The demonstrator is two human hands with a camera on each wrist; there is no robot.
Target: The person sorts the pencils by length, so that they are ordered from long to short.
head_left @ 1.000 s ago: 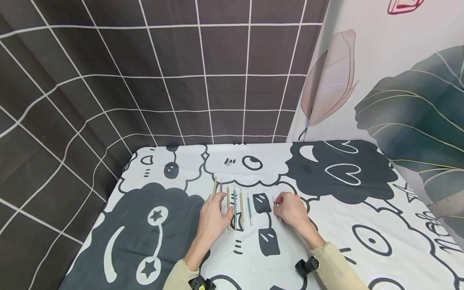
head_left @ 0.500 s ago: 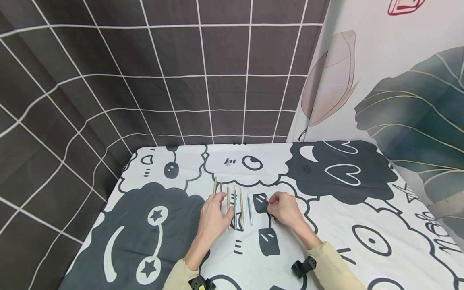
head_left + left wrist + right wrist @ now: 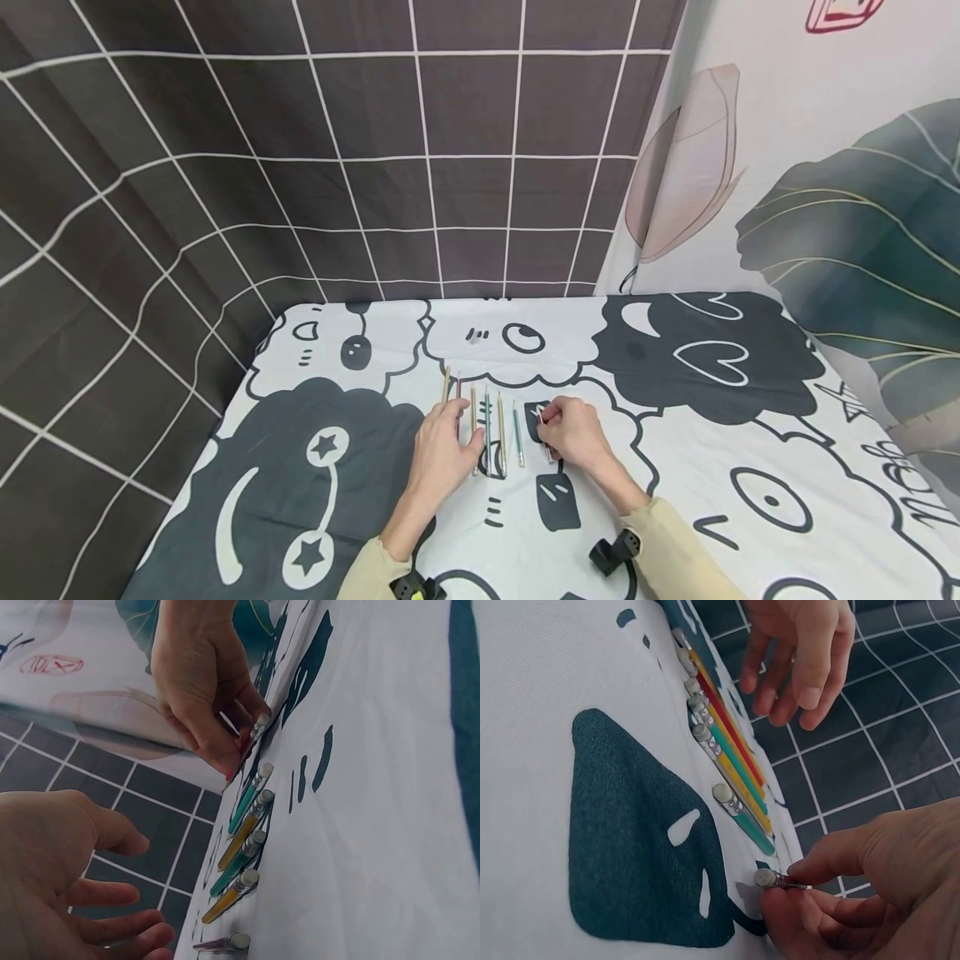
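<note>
My right hand (image 3: pixel 573 429) pinches a red pencil (image 3: pixel 767 878) between thumb and fingers, just above the patterned cloth. In the left wrist view the held pencil's eraser end (image 3: pixel 260 723) points up past the fingers. To its left several pencils lie in a row, roughly parallel: a teal pencil (image 3: pixel 518 433) nearest, then a yellow pencil (image 3: pixel 502 429), another teal, another yellow. A second red pencil (image 3: pixel 731 727) and a further yellow one lie at the row's left end, partly behind my left hand (image 3: pixel 442 450). That hand hovers there, fingers spread and loosely bent, holding nothing.
The black-and-white cartoon cloth (image 3: pixel 645 517) covers the flat surface beneath both hands. A dark grid-patterned curtain (image 3: pixel 465 192) hangs behind and at the left. A leaf-printed white hanging (image 3: pixel 787 125) stands at the right.
My right hand has moved left with the red pencil, closer to the row. The left hand and the lying pencils have kept their places.
</note>
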